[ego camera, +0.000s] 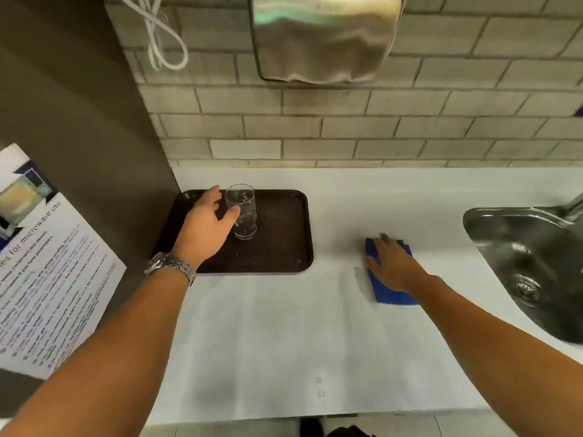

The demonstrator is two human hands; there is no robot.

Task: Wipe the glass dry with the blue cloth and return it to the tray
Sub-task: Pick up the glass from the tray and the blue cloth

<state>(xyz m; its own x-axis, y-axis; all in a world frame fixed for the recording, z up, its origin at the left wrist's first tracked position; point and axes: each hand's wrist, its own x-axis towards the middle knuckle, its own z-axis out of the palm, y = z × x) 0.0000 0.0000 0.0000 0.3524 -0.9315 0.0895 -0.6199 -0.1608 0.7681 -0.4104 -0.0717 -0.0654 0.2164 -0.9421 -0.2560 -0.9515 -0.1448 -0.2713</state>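
Observation:
A clear drinking glass (241, 212) stands upright on a dark brown tray (284, 247) at the back left of the white counter. My left hand (205, 227) is cupped at the glass's left side. Its thumb touches the lower front of the glass, and its fingers are spread by the rim, not closed around it. A blue cloth (392, 293) lies flat on the counter to the right of the tray. My right hand (389, 263) rests palm down on the cloth with the fingers stretched out, covering most of it.
A steel sink (517, 257) is set into the counter at the right, its tap at the frame edge. A metal dispenser (321, 36) hangs on the tiled wall above. A brown panel with a paper notice (47, 263) stands at the left. Water drops (319, 387) lie near the front edge.

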